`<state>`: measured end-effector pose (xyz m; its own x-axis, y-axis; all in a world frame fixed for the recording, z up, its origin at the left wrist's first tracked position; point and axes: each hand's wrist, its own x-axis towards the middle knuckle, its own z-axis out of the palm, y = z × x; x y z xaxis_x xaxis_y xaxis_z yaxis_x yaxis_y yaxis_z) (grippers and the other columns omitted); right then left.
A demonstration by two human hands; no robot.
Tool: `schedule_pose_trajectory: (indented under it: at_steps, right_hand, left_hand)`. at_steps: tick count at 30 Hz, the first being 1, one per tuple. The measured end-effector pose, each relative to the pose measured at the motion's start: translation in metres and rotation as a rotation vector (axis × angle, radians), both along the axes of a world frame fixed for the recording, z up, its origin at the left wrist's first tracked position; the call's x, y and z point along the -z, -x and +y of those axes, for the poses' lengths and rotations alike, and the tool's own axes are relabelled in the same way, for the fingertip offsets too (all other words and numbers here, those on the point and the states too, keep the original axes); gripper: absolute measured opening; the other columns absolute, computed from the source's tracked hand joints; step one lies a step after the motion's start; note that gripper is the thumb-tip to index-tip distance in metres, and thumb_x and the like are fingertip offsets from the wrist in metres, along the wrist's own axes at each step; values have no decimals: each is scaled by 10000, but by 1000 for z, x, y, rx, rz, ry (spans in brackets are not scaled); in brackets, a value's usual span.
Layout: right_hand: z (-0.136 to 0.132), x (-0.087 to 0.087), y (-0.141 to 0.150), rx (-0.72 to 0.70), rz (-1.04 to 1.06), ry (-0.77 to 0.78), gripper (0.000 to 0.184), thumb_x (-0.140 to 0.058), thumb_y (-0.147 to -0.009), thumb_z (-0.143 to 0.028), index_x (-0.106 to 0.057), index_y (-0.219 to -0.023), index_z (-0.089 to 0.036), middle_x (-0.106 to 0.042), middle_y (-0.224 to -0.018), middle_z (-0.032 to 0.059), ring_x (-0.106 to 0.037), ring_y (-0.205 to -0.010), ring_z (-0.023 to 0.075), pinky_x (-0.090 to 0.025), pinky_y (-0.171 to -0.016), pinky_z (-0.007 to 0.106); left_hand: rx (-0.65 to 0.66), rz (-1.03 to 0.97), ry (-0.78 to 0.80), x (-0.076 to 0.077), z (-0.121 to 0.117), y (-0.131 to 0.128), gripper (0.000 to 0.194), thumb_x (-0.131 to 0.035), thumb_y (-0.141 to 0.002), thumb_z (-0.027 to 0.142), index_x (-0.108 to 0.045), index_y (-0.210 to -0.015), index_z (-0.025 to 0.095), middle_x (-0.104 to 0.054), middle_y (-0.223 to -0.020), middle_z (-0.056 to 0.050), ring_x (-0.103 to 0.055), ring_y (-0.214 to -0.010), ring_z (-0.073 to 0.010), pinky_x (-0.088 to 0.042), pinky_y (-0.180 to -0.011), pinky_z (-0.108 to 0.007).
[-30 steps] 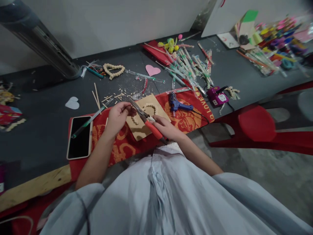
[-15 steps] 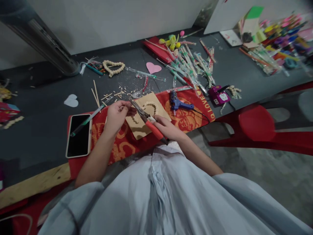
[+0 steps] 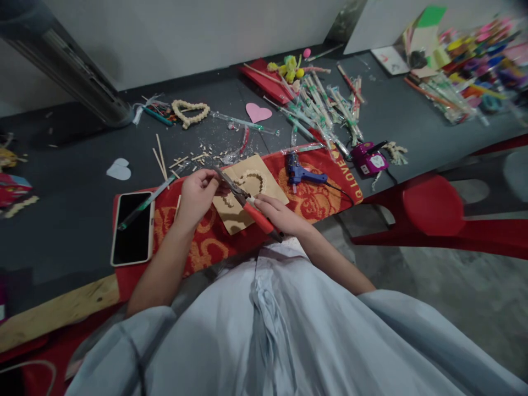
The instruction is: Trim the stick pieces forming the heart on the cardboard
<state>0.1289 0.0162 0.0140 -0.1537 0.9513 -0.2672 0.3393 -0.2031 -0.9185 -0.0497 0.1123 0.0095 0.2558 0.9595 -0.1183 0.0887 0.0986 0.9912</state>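
Observation:
My right hand (image 3: 277, 213) is wrapped round orange-handled pliers (image 3: 256, 215), whose metal jaws point up and left. At the jaw tips, my left hand (image 3: 198, 193) is closed in a pinch; what its fingers hold is too small to make out. Under the pliers lies a square beige board (image 3: 237, 223) bearing a heart outline (image 3: 256, 177) made of short pale pieces. The pliers and my fingers hide part of that outline. A red and orange towel (image 3: 206, 250) is spread beneath the board.
A blue glue gun (image 3: 306, 175) rests on the towel's right, a phone (image 3: 131, 234) on its left. Cut stick pieces (image 3: 201, 156) are scattered behind the board. Farther back are a finished-looking heart frame (image 3: 190, 114), a pink paper heart (image 3: 258, 113) and wrapped sticks (image 3: 324, 107).
The pliers and my right hand have shifted very slightly to the left, and the fingers sit a little differently on the handles. My left hand keeps its pinch by the jaws.

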Motion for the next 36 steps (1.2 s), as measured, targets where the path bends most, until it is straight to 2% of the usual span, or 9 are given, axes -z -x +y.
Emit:
schedule_pose_trajectory:
  at_steps: [4,8,14,18,21,27,30,32,36]
  right_hand:
    - [0,1,-3,-55,68,25,435,-414,-843,-604,-527,-838,-184,-545,-797,7,-497,-741,138,-384,-672,265]
    - [0,2,-5,-80,36,71,440,-549,-755,-620,-495,-808,-187,-424,-681,-38,-389,-595,97,-282,-521,241]
    - [1,5,-4,-52,31,54,413,-502,-789,-600,-487,-775,-188,-409,-692,-33,-378,-621,101,-292,-543,242]
    - [2,8,-3,-54,34,62,433,-480,-790,-616,-503,-798,-183,-401,-691,-34,-374,-619,102,-302,-556,244]
    - [3,2,-3,-77,-6,77,465,-465,-792,-623,-533,-880,-172,-463,-740,-18,-418,-657,114,-330,-587,247]
    - [7,-15,-2,-120,-332,103,530,-615,-694,-559,-548,-1038,-161,-596,-908,53,-518,-763,172,-364,-655,268]
    - [8,-18,3,-75,-442,81,366,-618,-687,-413,-580,-963,-175,-599,-826,39,-513,-721,177,-342,-623,268]
    - [6,-19,5,-33,-460,62,273,-578,-682,-336,-588,-907,-181,-587,-771,23,-505,-690,169,-328,-601,262]
    - [3,-24,6,5,-491,25,267,-540,-661,-306,-579,-894,-179,-592,-784,18,-505,-696,162,-323,-593,251]
  left_hand:
    - [3,-1,-2,1,0,1,83,-574,-747,238,-602,-771,164,-604,-581,16,-589,-493,-100,-541,-547,-234]
    - [8,-9,18,4,2,1,99,-578,-750,253,-598,-785,162,-608,-596,5,-613,-529,-117,-548,-566,-252]
    - [43,-78,141,5,1,-3,249,-609,-744,391,-593,-789,146,-633,-637,-25,-654,-597,-160,-562,-592,-303]
    - [188,-139,211,2,-8,-8,473,-771,-559,495,-613,-810,126,-676,-732,-47,-670,-677,-174,-574,-655,-305]
    - [189,-168,216,1,-14,-11,531,-810,-501,496,-626,-826,119,-691,-778,-53,-669,-700,-165,-572,-666,-282]
    - [120,-120,138,6,-19,-13,468,-811,-515,479,-622,-755,124,-682,-736,-43,-641,-644,-132,-541,-600,-229]
    - [82,-78,91,7,-19,-15,481,-797,-517,504,-612,-750,127,-680,-751,-55,-642,-653,-140,-542,-604,-243]
    - [89,-79,67,6,-18,-14,454,-754,-574,523,-602,-758,136,-676,-746,-53,-652,-666,-156,-558,-632,-279]
    - [32,-45,-44,6,-10,-8,297,-541,-772,467,-565,-750,171,-655,-680,-25,-653,-636,-157,-564,-640,-317]
